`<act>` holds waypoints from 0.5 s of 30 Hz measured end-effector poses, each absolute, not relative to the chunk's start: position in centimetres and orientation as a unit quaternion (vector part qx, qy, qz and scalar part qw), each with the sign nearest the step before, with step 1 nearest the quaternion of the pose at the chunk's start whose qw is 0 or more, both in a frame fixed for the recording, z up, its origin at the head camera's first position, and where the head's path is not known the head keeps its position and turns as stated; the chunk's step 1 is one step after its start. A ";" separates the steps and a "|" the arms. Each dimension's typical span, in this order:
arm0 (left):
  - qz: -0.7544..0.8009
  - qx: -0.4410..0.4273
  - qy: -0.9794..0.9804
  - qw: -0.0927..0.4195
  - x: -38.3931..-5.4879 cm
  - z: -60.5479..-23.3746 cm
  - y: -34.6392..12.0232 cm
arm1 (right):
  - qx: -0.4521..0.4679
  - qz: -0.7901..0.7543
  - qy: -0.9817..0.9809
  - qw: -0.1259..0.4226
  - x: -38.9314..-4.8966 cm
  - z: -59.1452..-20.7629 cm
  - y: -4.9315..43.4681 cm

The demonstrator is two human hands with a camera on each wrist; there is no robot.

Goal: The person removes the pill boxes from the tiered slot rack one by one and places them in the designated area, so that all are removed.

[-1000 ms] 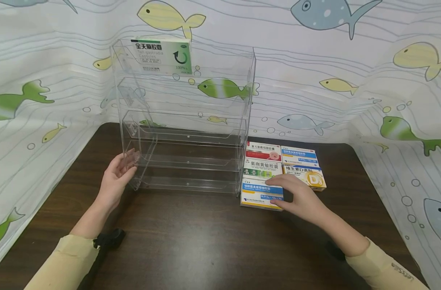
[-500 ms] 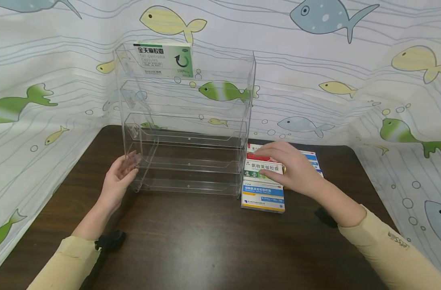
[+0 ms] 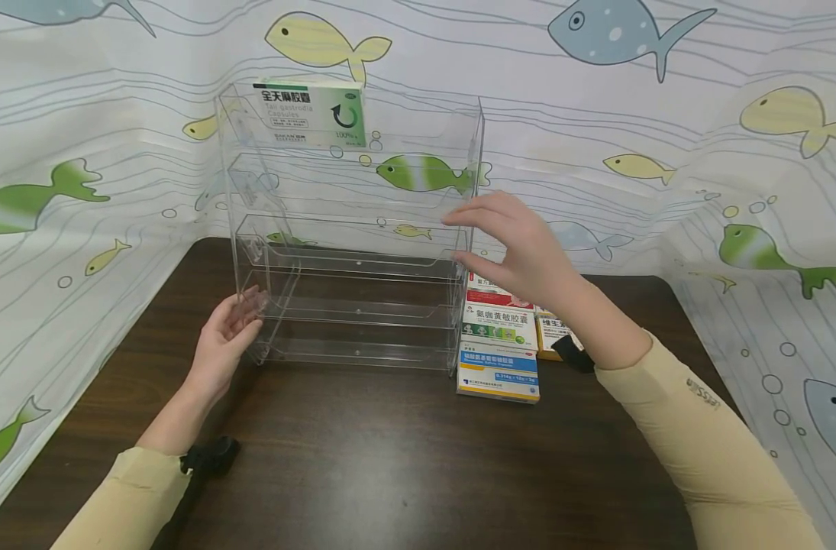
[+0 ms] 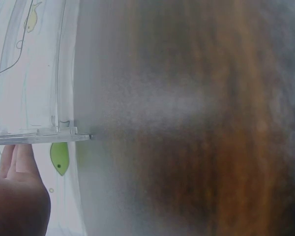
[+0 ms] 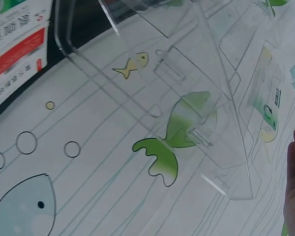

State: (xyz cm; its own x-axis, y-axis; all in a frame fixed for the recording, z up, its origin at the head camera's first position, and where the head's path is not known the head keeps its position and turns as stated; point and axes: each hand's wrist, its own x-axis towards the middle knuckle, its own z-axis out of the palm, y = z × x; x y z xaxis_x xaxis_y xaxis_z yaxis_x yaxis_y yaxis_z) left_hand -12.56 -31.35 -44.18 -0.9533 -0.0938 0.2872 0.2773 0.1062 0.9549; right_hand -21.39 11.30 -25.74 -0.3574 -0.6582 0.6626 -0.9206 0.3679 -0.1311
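Note:
A clear acrylic rack [image 3: 356, 309] with several tiers stands upright on the dark table. In the head view my left hand [image 3: 220, 340] holds the edge of its lower left side panel; in the left wrist view the fingers [image 4: 23, 160] lie on one side of that panel and a thumb tip just shows on the other. My right hand [image 3: 510, 244] is raised beside the rack's right edge, thumb and fingers spread apart with nothing between them. A white-and-green medicine box [image 3: 310, 114] stands in the top tier at the left.
Right of the rack lie a red-and-white box [image 3: 496, 294], a green-and-white box [image 3: 498, 327] and a blue-and-white box [image 3: 498, 374] in a column. A vitamin D box [image 3: 551, 336] sits beside them, partly hidden by my right arm. Fish-patterned sheeting [image 3: 665, 114] rises behind the table.
My right hand has moved up and left, from over the boxes to the rack's right edge, with nothing in it. The left hand has stayed on the rack.

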 end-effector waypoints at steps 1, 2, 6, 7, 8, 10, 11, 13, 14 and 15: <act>-0.666 -0.063 -0.730 0.140 -12.6 -44.2 -31.4 | 0.504 0.253 -0.783 0.263 -21.6 -25.4 11.0; -0.669 -0.064 -0.727 0.140 -12.6 -44.2 -31.4 | 0.504 0.253 -0.781 0.267 -21.9 -25.2 10.6; -0.675 -0.068 -0.722 0.139 -12.5 -44.2 -31.4 | 0.503 0.262 -0.776 0.276 -22.7 -24.2 9.3; -0.673 -0.068 -0.723 0.138 -12.5 -44.2 -31.4 | 0.503 0.264 -0.775 0.278 -23.0 -24.0 8.9; -0.675 -0.068 -0.722 0.138 -12.5 -44.2 -31.4 | 0.503 0.266 -0.774 0.279 -23.2 -23.8 8.6; -0.675 -0.068 -0.722 0.137 -12.5 -44.2 -31.4 | 0.499 0.270 -0.774 0.281 -23.6 -23.3 7.9; -0.674 -0.067 -0.723 0.136 -12.5 -44.2 -31.4 | 0.497 0.271 -0.775 0.281 -23.8 -23.1 7.6; -0.671 -0.066 -0.725 0.136 -12.5 -44.2 -31.4 | 0.490 0.277 -0.778 0.279 -24.2 -22.5 6.9; -0.672 -0.067 -0.725 0.136 -12.5 -44.2 -31.4 | 0.486 0.278 -0.781 0.278 -24.4 -22.3 6.5; -0.671 -0.066 -0.726 0.136 -12.5 -44.2 -31.4 | 0.482 0.279 -0.783 0.276 -24.6 -22.0 6.2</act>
